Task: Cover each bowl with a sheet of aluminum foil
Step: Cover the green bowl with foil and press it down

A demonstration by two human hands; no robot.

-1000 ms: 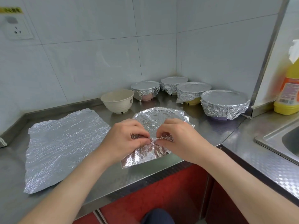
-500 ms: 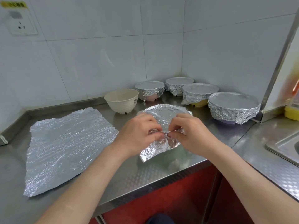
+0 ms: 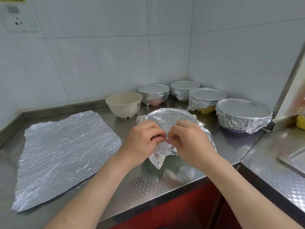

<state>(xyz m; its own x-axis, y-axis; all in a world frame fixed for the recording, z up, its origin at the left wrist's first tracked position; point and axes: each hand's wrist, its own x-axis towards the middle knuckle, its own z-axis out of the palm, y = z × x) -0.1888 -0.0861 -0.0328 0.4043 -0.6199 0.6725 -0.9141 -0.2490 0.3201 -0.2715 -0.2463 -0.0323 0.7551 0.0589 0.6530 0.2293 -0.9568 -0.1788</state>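
A bowl draped in a foil sheet (image 3: 166,118) stands in the middle of the steel counter (image 3: 148,182), and only a dark green bit of the bowl (image 3: 171,160) shows under the foil. My left hand (image 3: 143,141) and my right hand (image 3: 189,139) pinch the foil's near edge at the rim, fingertips almost meeting. A loose flat foil sheet (image 3: 64,152) lies at the left. One cream bowl (image 3: 124,104) stands uncovered behind. Several foil-covered bowls (image 3: 242,114) line the back right corner.
Tiled walls meet in a corner behind the bowls. A sink edge (image 3: 293,161) lies at the far right beyond a metal upright (image 3: 287,90). A yellow object (image 3: 300,120) peeks in at the right edge. A socket (image 3: 18,19) sits on the wall at upper left.
The view has shifted left, sliding the bottle out of sight. The foil flap below my hands has been folded in closer under the bowl's rim, and my hands stay pinched on its near edge.
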